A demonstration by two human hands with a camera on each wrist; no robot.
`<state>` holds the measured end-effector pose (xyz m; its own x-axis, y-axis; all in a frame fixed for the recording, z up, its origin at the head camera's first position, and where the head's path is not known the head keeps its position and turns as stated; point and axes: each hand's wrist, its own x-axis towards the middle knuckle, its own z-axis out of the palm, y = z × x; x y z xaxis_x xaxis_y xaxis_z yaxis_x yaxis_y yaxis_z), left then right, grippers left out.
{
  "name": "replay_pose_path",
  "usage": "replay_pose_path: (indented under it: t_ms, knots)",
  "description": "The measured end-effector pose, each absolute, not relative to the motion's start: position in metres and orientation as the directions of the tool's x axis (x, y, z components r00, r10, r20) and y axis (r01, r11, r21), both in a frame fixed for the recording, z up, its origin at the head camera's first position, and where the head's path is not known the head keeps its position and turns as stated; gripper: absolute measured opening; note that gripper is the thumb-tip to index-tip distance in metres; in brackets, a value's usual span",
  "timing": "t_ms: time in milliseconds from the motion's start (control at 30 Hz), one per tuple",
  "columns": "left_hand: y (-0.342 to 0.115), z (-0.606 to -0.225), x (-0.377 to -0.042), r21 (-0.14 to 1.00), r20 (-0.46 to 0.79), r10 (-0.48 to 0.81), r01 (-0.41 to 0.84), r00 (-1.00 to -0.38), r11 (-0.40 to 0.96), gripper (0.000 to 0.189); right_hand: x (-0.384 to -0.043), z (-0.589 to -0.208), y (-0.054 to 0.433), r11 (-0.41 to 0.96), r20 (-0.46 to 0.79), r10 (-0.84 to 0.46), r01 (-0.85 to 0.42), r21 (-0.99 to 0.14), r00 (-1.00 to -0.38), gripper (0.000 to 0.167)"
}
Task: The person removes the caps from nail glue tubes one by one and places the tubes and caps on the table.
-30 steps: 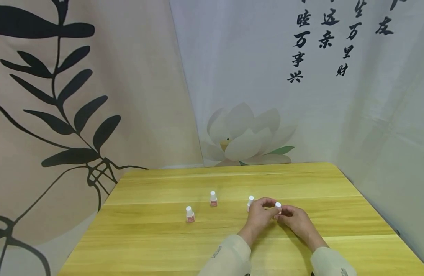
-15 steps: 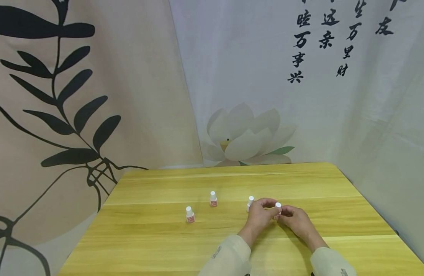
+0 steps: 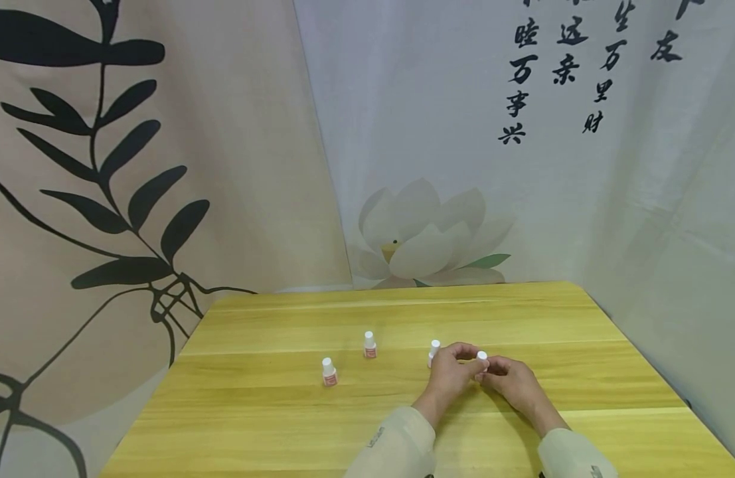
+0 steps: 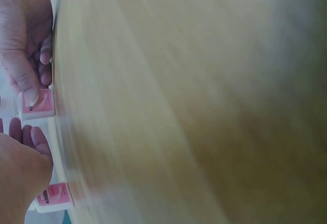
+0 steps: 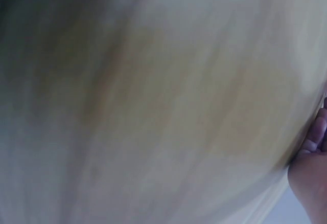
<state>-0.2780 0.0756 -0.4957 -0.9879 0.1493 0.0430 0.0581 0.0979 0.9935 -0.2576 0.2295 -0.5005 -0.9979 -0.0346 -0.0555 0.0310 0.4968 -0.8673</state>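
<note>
Between my two hands stands a small white bottle [image 3: 482, 356] with a white cap and a pink label. My left hand [image 3: 449, 377] curls its thumb and forefinger around it from the left, up by the cap. From the right, my right hand [image 3: 516, 385] pinches the same bottle; the left wrist view shows that thumb pressed on the pink label [image 4: 44, 103]. A matching bottle [image 3: 435, 348] stands just behind my left hand, partly covered by it. The right wrist view catches only part of a hand [image 5: 311, 168] at its edge.
Two more bottles of the same kind, one nearer [image 3: 330, 373] and one farther back [image 3: 370, 346], stand upright to the left on the wooden table [image 3: 253, 411]. A printed cloth backdrop [image 3: 271, 166] hangs behind the table.
</note>
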Motion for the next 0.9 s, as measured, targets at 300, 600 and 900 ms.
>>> replay_pose_path:
  t_ms: [300,600,900]
  knots:
    - [0.0777,-0.4976,-0.2799,0.994,0.019,0.134,0.033,-0.991,0.103,0.013,-0.2575,-0.5001,0.2302,0.516,-0.054,-0.033,0.03,-0.856,-0.998,0.027]
    - [0.0779,-0.4964,-0.2784,0.993,0.033,0.132,0.047,-0.991,0.105,0.012,-0.258,-0.4999,0.23,0.519,-0.057,-0.027,0.035,-0.854,-0.998,0.027]
    - [0.078,-0.4983,-0.2778,0.994,0.016,0.135,0.03,-0.991,0.106,0.013,-0.2578,-0.5006,0.2295,0.509,-0.056,-0.03,0.033,-0.86,-0.998,0.027]
